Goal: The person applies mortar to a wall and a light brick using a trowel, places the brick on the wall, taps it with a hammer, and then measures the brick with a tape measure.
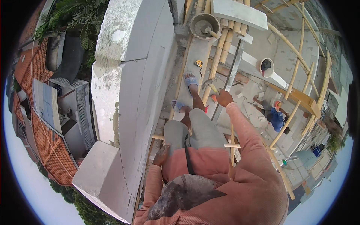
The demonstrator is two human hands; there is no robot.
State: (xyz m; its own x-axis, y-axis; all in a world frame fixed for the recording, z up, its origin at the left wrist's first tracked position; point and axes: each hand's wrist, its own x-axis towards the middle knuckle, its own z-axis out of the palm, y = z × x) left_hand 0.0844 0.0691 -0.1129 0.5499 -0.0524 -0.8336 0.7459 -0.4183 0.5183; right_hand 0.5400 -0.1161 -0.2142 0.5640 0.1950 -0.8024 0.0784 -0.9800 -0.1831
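Note:
My right hand (pixel 225 98) grips the handle of a hammer (pixel 210 83), held above bamboo poles beside my legs. My left hand (pixel 161 153) is low beside my left thigh, close to the white block wall (pixel 137 93), its fingers loosely apart with nothing visible in them. My sandalled feet (pixel 190 80) are on a narrow board (pixel 198 47), where a yellow tape measure (pixel 198 63) lies just beyond them. A bucket (pixel 204 25) with a tool in it stands farther along. A long metal straightedge (pixel 228 82) runs to the right of the poles.
A pale block (pixel 240 14) lies on bamboo poles at the top. Bamboo scaffolding (pixel 302 45) and a white bucket (pixel 265 67) are to the right. Below, a co-worker (pixel 276 118) in blue is among scattered blocks. Past the wall on the left, tiled roofs (pixel 48 150) lie lower down.

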